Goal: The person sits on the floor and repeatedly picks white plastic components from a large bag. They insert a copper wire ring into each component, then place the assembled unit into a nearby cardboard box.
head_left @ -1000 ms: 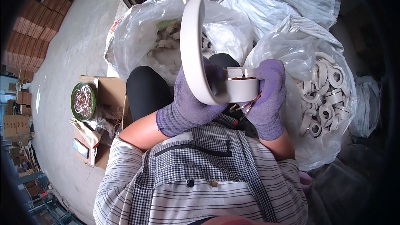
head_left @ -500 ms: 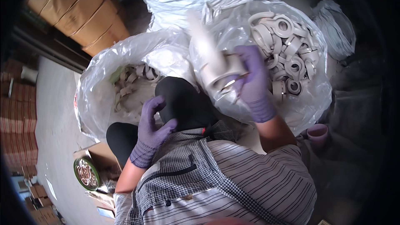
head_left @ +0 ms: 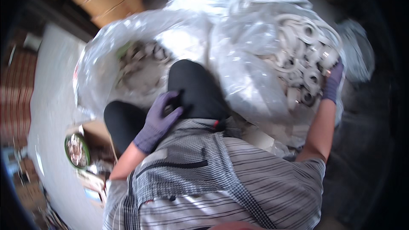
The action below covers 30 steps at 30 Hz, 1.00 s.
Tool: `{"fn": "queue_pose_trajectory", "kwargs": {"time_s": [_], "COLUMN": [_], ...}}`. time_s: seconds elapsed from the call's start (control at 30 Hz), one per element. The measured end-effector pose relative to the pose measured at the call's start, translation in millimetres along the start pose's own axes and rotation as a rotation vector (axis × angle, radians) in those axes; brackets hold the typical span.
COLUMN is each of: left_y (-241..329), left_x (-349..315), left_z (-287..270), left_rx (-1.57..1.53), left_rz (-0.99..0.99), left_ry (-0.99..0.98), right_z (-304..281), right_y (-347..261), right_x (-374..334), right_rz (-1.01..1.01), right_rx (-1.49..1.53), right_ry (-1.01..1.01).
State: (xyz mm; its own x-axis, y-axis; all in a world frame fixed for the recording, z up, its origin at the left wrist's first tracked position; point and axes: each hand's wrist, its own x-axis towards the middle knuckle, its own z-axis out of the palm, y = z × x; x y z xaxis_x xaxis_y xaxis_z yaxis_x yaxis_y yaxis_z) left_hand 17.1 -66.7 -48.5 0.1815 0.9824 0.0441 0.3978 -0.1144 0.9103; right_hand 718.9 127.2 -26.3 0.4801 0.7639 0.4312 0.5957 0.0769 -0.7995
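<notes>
My right hand [head_left: 333,81], in a purple knit glove, reaches to the right side of the right-hand plastic bag. It is closed on a white plastic ring-shaped part [head_left: 329,56] at the edge of a heap of similar white parts [head_left: 294,61]; its fingertips are partly hidden and blurred. Also gloved in purple, my left hand [head_left: 159,119] hovers by my dark-trousered knee [head_left: 194,89]. Its fingers are bent but apart, and nothing is in it. The right bag [head_left: 251,81] is clear film, folded open around the heap.
To the left, another open clear bag [head_left: 98,66] holds greyish curved pieces [head_left: 145,57]. Brown cartons [head_left: 113,0] are stacked behind it. A green-rimmed round object [head_left: 77,150] stands beside an open cardboard box [head_left: 100,136] at lower left. A crumpled clear bag [head_left: 360,51] lies far right.
My right hand has carried the white part from between the bags rightward to the heap's far right edge. My left hand stays near my knee. The whole view has shifted slightly.
</notes>
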Motion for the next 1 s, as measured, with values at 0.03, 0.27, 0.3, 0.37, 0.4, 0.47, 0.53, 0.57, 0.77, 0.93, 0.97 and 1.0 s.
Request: {"fn": "queue_pose_trajectory", "kwargs": {"time_s": [0.03, 0.27, 0.3, 0.37, 0.4, 0.47, 0.53, 0.57, 0.77, 0.93, 0.97, 1.0], "left_y": [-1.0, -22.7, -32.4, -51.2, -70.8, -106.0, -124.7, -137.8, -200.9, -186.7, -182.1, -177.9], "left_x": [5.6, -14.6, -10.8, 2.3, 6.2, 33.1, 62.6, 75.6, 79.5, 70.6, 67.8, 69.1], "left_z": [0.6, -52.4, -62.5, -84.1, -96.3, -120.6, -149.5, -171.0, -225.7, -218.3, -218.7, -218.6], "left_rx": [-0.003, 0.047, 0.175, 0.270, 0.399, 0.715, 1.036, 1.069, 1.207, 1.136, 1.107, 1.081], "left_rz": [0.033, -0.102, -0.083, -0.161, -0.159, -0.099, -0.096, -0.199, -0.470, -0.259, -0.267, -0.263], "left_ry": [-0.015, -0.009, 0.007, 0.001, 0.022, 0.084, 0.315, 0.382, 0.616, 0.665, 0.669, 0.670], "right_z": [-31.4, -62.8, -77.4, -83.2, -49.0, -3.2, 47.4, 89.5, 352.1, 483.6, 508.7, 523.7], "right_y": [24.4, -79.6, -102.7, -154.6, -192.2, -222.5, -219.9, -233.0, -274.2, -313.0, -306.6, -300.6], "right_x": [17.2, 11.8, 2.9, -23.7, -52.5, -94.1, -125.7, -149.0, -236.5, -241.6, -243.8, -244.7], "right_rz": [0.015, -0.126, -0.198, -0.367, -0.387, -0.339, -0.198, -0.085, 0.056, -0.303, -0.429, -0.408], "right_rx": [-0.098, -0.783, -0.739, -0.546, -0.437, -0.240, -0.024, 0.108, 0.456, -0.531, -0.751, -0.843], "right_ry": [-0.031, -0.224, -0.168, -0.128, -0.099, -0.125, -0.245, -0.305, -0.981, -1.112, -1.084, -1.109]}}
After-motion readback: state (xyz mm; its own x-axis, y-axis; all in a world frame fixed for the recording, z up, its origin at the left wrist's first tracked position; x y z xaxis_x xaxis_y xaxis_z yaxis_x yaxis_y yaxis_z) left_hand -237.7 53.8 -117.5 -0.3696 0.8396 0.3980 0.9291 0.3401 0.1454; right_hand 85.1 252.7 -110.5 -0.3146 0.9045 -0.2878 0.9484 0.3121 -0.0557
